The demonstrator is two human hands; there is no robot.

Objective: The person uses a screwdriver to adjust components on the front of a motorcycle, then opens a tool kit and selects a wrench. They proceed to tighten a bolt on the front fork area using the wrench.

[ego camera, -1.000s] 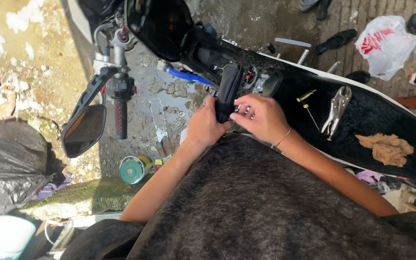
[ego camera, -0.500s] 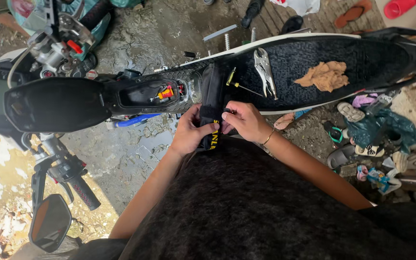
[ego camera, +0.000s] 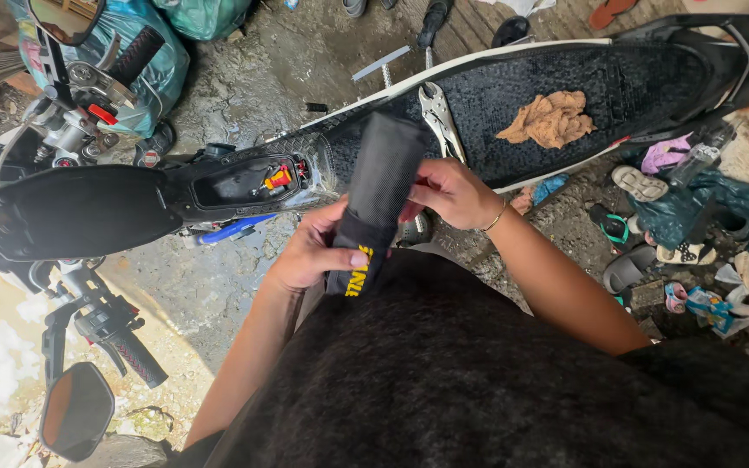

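Black roll (ego camera: 381,186) matt woven fabric; pliers (ego camera: 440,120) shiny metal; rag (ego camera: 550,119) crumpled tan cloth.

Locking pliers (ego camera: 440,117) and a tan rag (ego camera: 551,119) lie on the motorcycle's black seat (ego camera: 643,82) just beyond the fingers, the opened frame compartment (ego camera: 244,180) sits left of them, and sandals (ego camera: 639,182) scatter right.

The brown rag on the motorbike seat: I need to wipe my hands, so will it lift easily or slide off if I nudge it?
The brown rag lies crumpled in soft folds, so it is probably floppy and light. The seat under it looks textured, so a nudge would likely bunch it rather than slide it off.
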